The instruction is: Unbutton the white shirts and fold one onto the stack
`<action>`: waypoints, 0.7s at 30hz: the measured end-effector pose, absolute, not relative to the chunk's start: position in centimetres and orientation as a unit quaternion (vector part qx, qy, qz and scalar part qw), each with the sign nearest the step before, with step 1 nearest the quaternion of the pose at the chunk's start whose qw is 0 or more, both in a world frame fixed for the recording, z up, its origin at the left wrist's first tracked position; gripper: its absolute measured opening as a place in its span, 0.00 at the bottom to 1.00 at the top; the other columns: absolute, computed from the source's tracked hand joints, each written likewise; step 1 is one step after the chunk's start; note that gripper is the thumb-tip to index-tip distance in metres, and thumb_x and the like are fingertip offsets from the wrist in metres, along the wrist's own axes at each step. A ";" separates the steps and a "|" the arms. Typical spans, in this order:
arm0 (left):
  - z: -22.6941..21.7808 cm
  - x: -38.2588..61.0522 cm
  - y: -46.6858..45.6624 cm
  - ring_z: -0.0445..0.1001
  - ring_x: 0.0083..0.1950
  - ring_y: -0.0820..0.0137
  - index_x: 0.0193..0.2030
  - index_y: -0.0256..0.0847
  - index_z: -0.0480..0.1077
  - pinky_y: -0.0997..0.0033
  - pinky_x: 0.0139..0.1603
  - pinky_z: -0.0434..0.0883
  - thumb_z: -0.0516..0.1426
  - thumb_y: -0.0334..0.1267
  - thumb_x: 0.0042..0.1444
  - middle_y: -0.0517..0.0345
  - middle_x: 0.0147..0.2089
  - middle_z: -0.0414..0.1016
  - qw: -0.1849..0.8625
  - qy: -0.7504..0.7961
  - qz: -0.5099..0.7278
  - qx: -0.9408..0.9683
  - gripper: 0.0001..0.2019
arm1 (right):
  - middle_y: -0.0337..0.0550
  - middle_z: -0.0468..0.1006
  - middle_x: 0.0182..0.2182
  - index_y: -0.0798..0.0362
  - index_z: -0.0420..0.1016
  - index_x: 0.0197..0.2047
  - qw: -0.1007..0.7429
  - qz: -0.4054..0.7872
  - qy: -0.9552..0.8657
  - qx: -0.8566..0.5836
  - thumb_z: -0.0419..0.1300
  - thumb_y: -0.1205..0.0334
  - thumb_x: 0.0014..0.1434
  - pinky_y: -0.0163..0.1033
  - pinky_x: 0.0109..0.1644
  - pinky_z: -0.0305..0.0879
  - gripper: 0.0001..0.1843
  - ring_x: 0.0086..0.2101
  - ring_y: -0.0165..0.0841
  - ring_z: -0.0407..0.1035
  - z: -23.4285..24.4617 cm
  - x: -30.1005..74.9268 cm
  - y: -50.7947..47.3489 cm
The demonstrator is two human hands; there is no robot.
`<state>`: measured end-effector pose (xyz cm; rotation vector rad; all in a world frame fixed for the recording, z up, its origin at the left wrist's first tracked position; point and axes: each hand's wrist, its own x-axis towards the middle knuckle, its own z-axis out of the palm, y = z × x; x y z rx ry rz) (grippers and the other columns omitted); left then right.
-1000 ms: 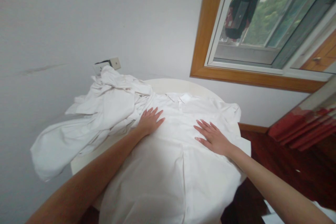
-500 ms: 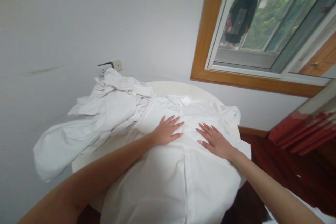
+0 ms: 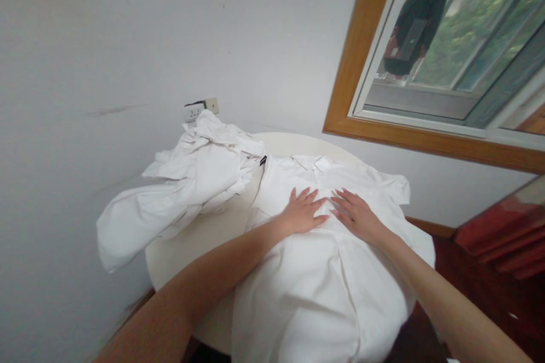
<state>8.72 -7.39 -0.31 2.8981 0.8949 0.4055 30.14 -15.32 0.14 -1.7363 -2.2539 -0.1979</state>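
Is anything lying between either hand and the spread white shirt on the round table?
Nothing visible does. The left hand and right hand both lie flat, palms down, directly on the white shirt just below its collar. The crumpled white pile sits to the left on the table, beside the shirt, under neither hand.

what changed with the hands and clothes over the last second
The left hand slid rightward across the white shirt from its left side to the middle, ending beside the right hand. Both hands lie flat and open; nothing was grasped or released. The crumpled white pile stayed on the left of the table.
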 end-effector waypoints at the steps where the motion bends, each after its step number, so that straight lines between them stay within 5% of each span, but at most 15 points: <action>1: -0.5 8.9 -7.2 0.47 0.71 0.52 0.67 0.50 0.53 0.35 0.65 0.45 0.41 0.60 0.61 0.52 0.70 0.51 0.034 0.290 0.136 0.947 0.31 | 0.50 0.60 0.63 0.49 0.63 0.63 0.144 -0.077 -0.781 -0.603 0.46 0.51 0.66 0.56 0.63 0.52 0.25 0.64 0.44 0.50 -0.3 29.6 -14.8; 10: -1.9 4.3 2.0 0.54 0.68 0.57 0.62 0.30 0.61 0.57 0.67 0.53 0.43 0.48 0.64 0.39 0.65 0.60 -0.085 0.472 0.154 0.864 0.28 | 0.44 0.56 0.65 0.47 0.60 0.64 0.129 -0.096 -0.769 -0.619 0.41 0.51 0.68 0.52 0.65 0.50 0.26 0.64 0.40 0.50 -2.1 28.7 -14.3; 21: -2.2 3.1 6.4 0.52 0.69 0.51 0.64 0.22 0.57 0.55 0.66 0.54 0.43 0.54 0.62 0.29 0.67 0.54 -0.086 0.532 0.132 0.832 0.36 | 0.44 0.55 0.65 0.48 0.59 0.65 0.115 -0.083 -0.760 -0.635 0.40 0.51 0.68 0.53 0.66 0.47 0.26 0.65 0.40 0.48 -1.5 28.2 -14.6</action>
